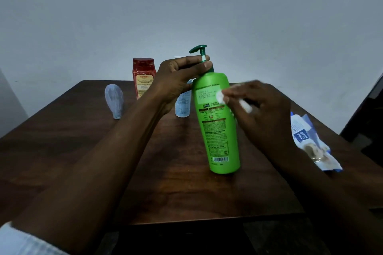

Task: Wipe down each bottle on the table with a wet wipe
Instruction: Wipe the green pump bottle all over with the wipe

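Your left hand (178, 76) has its fingers and thumb curled round the neck of the green pump shampoo bottle (217, 122), just under the pump head, palm side toward you. The bottle's base sits on the wooden table (83, 151) below and right of that hand; its top leans left. The back label and barcode face you. The body is opaque, so I can't tell the fill level.

Your right hand (259, 109) is blurred. Its fingers are bunched round a white wet wipe (220, 96), and the wipe is pressed against the bottle's upper right side, by the date-stamp patch.

- Behind your left hand: a red-capped red bottle (144, 77), upright and opaque.
- Partly hidden behind your left wrist: a pale blue-white bottle (182, 104).
- Well left of your left hand: a pale blue tube (114, 99), standing narrow end down.
- Right of your right hand, near the table edge: a "mee mee" wipes pack (310, 141), lying flat and crumpled. I can't tell what it has inside.
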Demonstrator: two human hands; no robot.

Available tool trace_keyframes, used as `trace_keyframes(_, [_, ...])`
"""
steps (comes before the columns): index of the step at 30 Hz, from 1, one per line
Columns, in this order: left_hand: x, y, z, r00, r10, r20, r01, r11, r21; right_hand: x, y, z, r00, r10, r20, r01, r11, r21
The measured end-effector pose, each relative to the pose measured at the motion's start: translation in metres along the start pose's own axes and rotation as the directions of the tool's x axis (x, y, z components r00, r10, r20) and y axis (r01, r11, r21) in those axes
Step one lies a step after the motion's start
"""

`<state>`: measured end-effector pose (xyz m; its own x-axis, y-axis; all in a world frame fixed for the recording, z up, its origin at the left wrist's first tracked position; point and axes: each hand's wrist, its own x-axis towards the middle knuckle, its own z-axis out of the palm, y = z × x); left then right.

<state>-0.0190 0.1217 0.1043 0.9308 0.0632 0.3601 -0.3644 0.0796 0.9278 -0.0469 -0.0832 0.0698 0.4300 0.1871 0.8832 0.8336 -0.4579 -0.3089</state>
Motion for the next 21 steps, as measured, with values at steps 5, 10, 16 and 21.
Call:
trace_keyframes(5, [-0.008,0.012,0.003,0.995,0.033,0.093,-0.037,0.998,0.043,0.039,-0.011,-0.001,0.999,0.035,-0.021,-0.033,0.995,0.093])
trace_keyframes(10, [-0.026,0.024,0.001,0.975,0.098,0.200,-0.109,0.993,0.040,0.028,-0.021,-0.021,0.989,-0.106,0.099,0.102,0.994,0.044])
trace_keyframes(16, [-0.037,0.033,0.001,0.943,0.167,0.286,-0.179,0.984,0.016,0.029,-0.034,-0.030,0.990,0.094,0.104,-0.107,0.986,0.127])
trace_keyframes(21, [-0.044,0.037,-0.004,0.934,0.163,0.318,-0.179,0.984,0.021,0.021,-0.047,-0.030,0.972,0.215,0.095,-0.230,0.953,0.199])
